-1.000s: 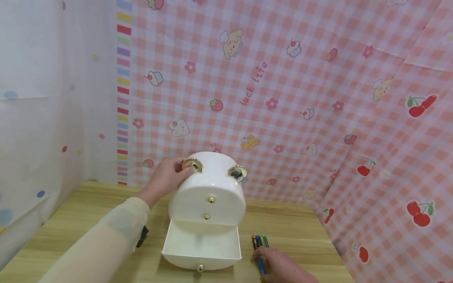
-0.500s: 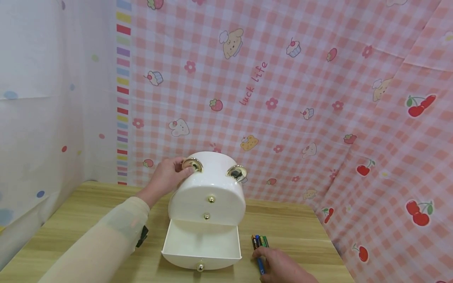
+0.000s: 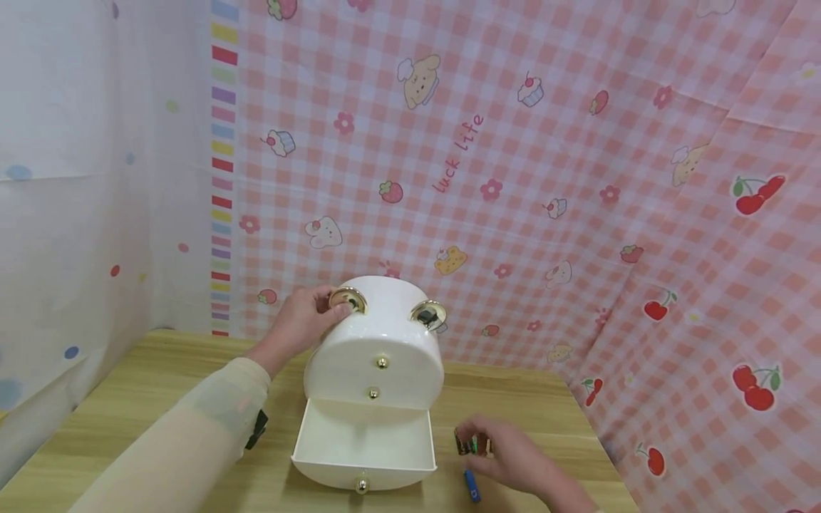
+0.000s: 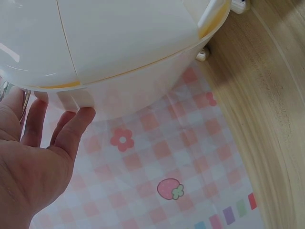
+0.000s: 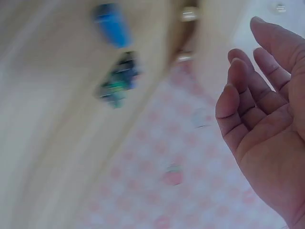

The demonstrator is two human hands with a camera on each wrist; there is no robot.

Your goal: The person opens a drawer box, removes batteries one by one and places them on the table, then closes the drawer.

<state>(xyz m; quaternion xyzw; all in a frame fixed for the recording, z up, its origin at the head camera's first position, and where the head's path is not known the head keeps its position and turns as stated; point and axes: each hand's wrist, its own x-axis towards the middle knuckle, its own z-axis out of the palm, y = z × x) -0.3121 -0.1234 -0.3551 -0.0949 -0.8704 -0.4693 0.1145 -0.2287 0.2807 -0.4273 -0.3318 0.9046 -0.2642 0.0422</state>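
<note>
A white drawer box with two gold-rimmed eyes stands on the table. Its bottom drawer is pulled out, and nothing lies inside. My left hand holds the box by its left eye, thumb on the front; in the left wrist view, fingertips touch the box's far side. To the drawer's right, several dark and green batteries lie in a cluster, with a blue battery nearer me. Above them hovers my right hand, fingers loosely bent and, in the right wrist view, holding nothing.
The wooden table ends at a pink checked cloth behind and on the right. A white dotted cloth hangs at the left. Gold knobs stick out of the box's front.
My right hand has come away from the batteries and moved slightly forward, uncovering more of the blue one. My left hand, the box and the drawer stay as they were.
</note>
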